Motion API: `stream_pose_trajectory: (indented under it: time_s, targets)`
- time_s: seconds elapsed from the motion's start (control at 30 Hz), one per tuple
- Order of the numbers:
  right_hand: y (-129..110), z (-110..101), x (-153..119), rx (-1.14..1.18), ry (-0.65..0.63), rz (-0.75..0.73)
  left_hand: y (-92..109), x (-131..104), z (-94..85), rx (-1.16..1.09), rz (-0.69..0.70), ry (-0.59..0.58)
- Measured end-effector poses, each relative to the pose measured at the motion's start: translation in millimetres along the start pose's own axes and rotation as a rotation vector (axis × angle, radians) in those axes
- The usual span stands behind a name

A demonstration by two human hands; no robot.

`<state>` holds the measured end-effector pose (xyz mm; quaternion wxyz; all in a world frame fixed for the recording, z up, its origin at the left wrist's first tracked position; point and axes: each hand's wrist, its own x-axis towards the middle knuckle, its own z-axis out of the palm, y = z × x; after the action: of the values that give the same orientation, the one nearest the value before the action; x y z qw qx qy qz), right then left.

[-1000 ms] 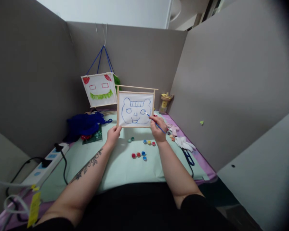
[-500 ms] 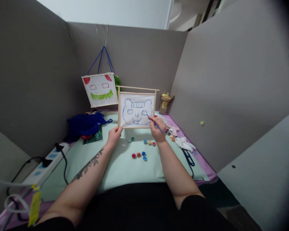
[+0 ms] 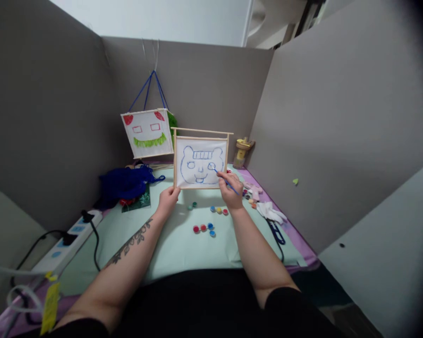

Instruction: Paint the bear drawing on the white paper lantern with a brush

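My left hand (image 3: 168, 199) grips the lower left corner of a wooden frame (image 3: 175, 159), which stands tilted up above the table. White cloth (image 3: 188, 157) stretched in it carries a blue outline of an animal face with round ears, two eyes, a nose and a mouth. A thin blue paintbrush (image 3: 229, 181) is pinched in my right hand (image 3: 231, 190) by the frame's lower right side. Its tip is at the face's right eye; whether it touches the cloth I cannot tell. Below lie small paint pots of red and blue (image 3: 203, 227), and of blue, yellow and red (image 3: 219, 210).
A lantern with a painted face (image 3: 148, 134) hangs by blue cords at the back wall. Blue fabric (image 3: 125, 184) and a power strip (image 3: 68, 241) lie on the left. White gloves (image 3: 270, 212) and a dark blue tool (image 3: 277, 232) rest near the right edge.
The whole view has shifted slightly. The brush tip stays around the right eye, with only a very small movement; both hands keep their hold.
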<state>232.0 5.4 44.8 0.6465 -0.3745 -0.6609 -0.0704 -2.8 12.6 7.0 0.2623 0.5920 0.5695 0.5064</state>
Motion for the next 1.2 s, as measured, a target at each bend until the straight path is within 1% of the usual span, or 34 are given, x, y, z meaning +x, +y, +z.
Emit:
stream_pose_trajectory:
  time_s: [0.23, 0.5, 0.7, 0.97, 1.2]
  targets:
    - [-2.5, -1.4, 1.4, -0.001, 0.008, -0.006, 2.8, -0.5, -0.6, 0.004, 0.012, -0.003]
    - [-2.4, -1.9, 1.0, 0.002, 0.006, -0.007, -1.0, 0.0, 0.1, 0.005, 0.019, -0.011]
    - [-3.9, -3.0, 2.4, 0.021, 0.009, 0.003, 0.2, -0.4, 0.1, 0.006, 0.013, -0.011]
    - [0.3, -0.8, 2.2, 0.013, 0.008, -0.028, 0.8, 0.0, 0.2, 0.007, 0.013, -0.012]
    - [-1.1, -1.7, 1.0, 0.025, 0.013, 0.0, 2.7, -1.4, -0.1, 0.014, 0.012, -0.013]
